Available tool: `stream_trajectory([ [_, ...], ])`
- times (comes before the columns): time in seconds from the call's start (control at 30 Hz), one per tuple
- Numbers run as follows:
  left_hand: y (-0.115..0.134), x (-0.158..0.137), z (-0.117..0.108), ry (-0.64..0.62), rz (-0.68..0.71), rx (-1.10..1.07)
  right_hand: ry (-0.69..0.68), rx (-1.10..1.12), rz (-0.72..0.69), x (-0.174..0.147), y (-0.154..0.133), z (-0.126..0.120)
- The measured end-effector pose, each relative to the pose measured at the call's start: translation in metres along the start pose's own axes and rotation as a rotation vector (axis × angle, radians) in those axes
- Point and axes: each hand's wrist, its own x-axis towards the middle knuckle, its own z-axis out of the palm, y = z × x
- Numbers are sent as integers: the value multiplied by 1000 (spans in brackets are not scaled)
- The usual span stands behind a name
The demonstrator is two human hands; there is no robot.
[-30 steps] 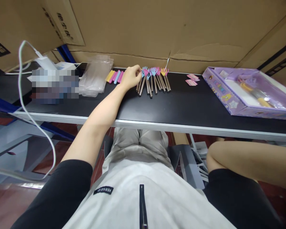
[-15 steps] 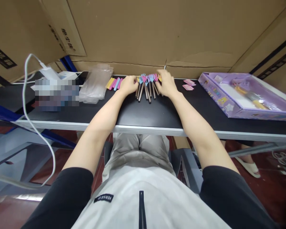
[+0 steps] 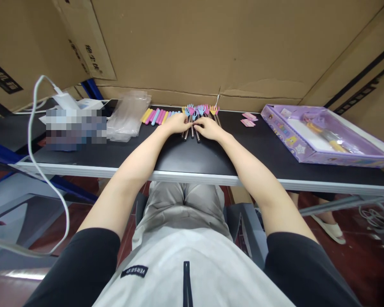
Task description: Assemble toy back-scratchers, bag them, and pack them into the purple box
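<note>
Several back scratchers lie side by side on the black table, with small hand-shaped heads (image 3: 201, 109) in pink, blue and yellow pointing away from me and metal rods (image 3: 197, 135) towards me. My left hand (image 3: 178, 123) lies over the rods on the left side, fingers curled and pinched at a rod. From the right, my right hand (image 3: 208, 128) bends over the neighbouring rods, its thumb and fingertips closed at one near the middle. The fingertips of both hands almost meet. Beside my left hand is a row of coloured plastic tubes (image 3: 155, 117), partly covered by it.
Clear plastic bags (image 3: 129, 116) lie to the left, near a white charger (image 3: 65, 100) with a cable. Pink cards (image 3: 248, 123) are on the right, before a purple box (image 3: 302, 147) holding a wrapped item. Cardboard (image 3: 179, 51) walls the back. Another person's foot (image 3: 331, 230) shows below.
My right hand has moved left and nearer to me, from the right end of the scratchers to the middle rods. My left hand has shifted slightly right, towards it.
</note>
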Motion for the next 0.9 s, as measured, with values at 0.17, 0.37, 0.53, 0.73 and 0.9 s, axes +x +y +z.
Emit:
stream_trajectory([
  [0.17,6,-2,3,-52,-6,-22,-5,13,-1,-1,-3,1],
  [0.37,8,-1,2,64,-57,-42,86,158,76,4,-1,5],
  [0.53,18,-5,-3,189,-1,-144,320,514,176,15,1,12],
  [0.73,23,-4,1,183,188,-249,444,1080,360,19,-11,9],
  [0.9,17,-8,-15,238,45,-132,530,1355,443,15,-14,-4],
])
